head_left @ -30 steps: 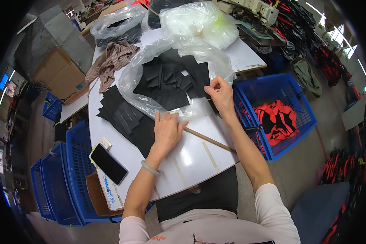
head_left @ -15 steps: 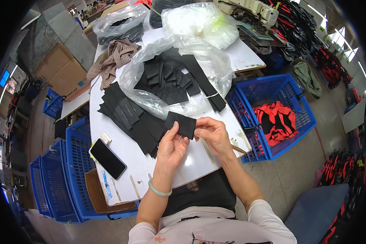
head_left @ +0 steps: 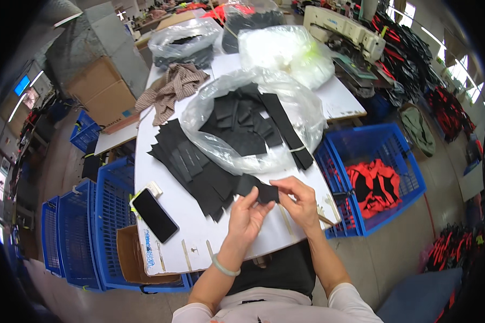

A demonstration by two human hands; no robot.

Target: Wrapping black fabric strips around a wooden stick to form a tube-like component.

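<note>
A small black fabric piece [head_left: 267, 193] is stretched between my two hands above the near part of the white table. My left hand [head_left: 248, 219] pinches its left part, thumb on top, with a pale bangle on the wrist. The thumb and forefinger of my right hand [head_left: 300, 204] grip its right edge. Just beyond, fanned black fabric pieces [head_left: 191, 167] lie on the table, with smaller cut pieces on top. An open clear plastic bag [head_left: 199, 126] holds more black pieces, and a tied bundle of long black strips [head_left: 288, 129] lies in its right side.
A phone [head_left: 154, 216] lies on the table's left edge [head_left: 186, 253]. A checked cloth [head_left: 179, 89] and other plastic bags [head_left: 285, 51] are farther back. Blue crates [head_left: 113, 215] stand at the left; another blue crate [head_left: 385, 218] at the right holds red-and-black pieces [head_left: 374, 188].
The view has shifted, so the table appears lower and farther right. The fabric piece, held flat before, now looks bent between my hands. Both hands still grip it.
</note>
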